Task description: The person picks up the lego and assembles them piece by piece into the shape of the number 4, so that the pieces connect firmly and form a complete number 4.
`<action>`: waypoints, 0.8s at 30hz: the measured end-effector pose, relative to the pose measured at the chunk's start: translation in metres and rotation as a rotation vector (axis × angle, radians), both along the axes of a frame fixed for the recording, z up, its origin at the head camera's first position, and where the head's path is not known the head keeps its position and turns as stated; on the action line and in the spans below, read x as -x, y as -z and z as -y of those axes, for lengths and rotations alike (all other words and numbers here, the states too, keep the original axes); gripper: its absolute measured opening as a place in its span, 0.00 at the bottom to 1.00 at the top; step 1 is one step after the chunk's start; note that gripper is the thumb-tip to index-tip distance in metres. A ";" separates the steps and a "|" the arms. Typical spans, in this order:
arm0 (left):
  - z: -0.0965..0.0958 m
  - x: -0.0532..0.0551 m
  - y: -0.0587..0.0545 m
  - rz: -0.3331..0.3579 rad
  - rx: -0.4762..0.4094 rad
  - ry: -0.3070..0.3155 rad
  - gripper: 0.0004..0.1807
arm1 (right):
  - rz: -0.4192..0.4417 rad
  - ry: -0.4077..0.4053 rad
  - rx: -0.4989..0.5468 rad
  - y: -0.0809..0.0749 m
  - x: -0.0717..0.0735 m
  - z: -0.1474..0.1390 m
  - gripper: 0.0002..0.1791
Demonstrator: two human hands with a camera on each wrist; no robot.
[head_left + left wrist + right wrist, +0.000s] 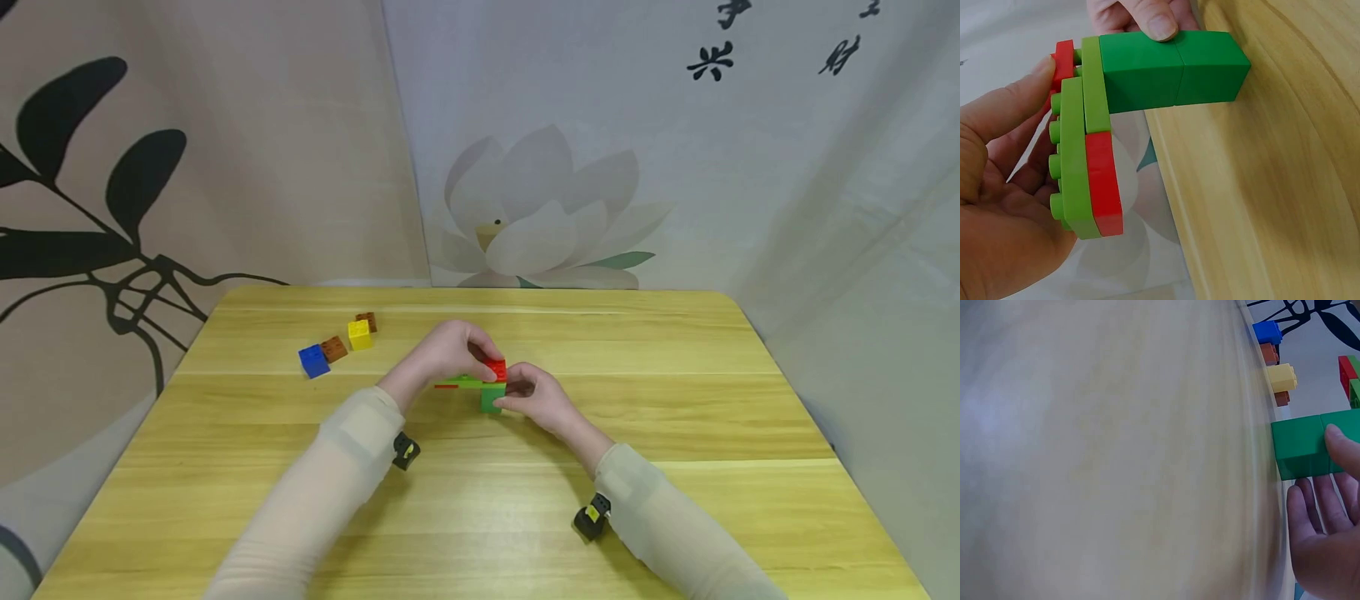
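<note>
Both hands hold one toy-brick build over the wooden table [510, 517]. Two dark green bricks [1141, 69] form its upright post. Light green plates [1075, 162] reach out sideways from the top of the post, studs up, with a flat red piece [1104, 181] under their outer end. My left hand [450, 350] pinches the small red brick [497, 367] on top, thumb against its side. From the right, my right hand [538, 398] grips the green post, its thumb lying by the seam between the two bricks in the right wrist view.
At the back left of the table lie a blue brick [314, 361], a brown brick [334, 348], a yellow brick [360, 335] and a second brown brick [367, 319]. A printed curtain [315, 167] hangs behind the table's back edge.
</note>
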State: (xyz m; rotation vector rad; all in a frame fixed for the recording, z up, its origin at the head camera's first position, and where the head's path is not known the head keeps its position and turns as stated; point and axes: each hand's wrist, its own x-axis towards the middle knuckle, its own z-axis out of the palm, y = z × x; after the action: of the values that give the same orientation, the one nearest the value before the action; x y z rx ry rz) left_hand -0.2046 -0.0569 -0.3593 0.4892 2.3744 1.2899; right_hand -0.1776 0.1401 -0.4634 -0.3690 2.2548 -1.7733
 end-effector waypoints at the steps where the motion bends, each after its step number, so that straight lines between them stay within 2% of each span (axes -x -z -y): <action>1: 0.000 0.000 0.000 0.003 -0.001 -0.001 0.11 | 0.002 0.001 0.001 0.000 0.000 0.000 0.19; 8: 0.000 0.002 0.001 0.018 -0.008 -0.005 0.11 | -0.014 -0.003 -0.007 0.001 0.000 0.000 0.19; 15: 0.000 0.000 0.002 -0.039 0.015 0.005 0.11 | 0.001 0.006 -0.013 0.000 0.000 0.001 0.19; 21: -0.001 -0.001 0.005 -0.122 0.033 0.037 0.11 | 0.004 0.000 0.008 0.001 0.000 0.000 0.19; 24: -0.001 -0.002 0.007 -0.133 0.023 0.039 0.11 | 0.000 0.001 0.009 0.001 0.000 0.000 0.19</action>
State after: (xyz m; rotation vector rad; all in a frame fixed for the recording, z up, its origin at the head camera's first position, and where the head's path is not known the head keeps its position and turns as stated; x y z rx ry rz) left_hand -0.2028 -0.0561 -0.3666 0.6296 2.4714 1.2472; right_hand -0.1778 0.1401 -0.4644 -0.3695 2.2481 -1.7839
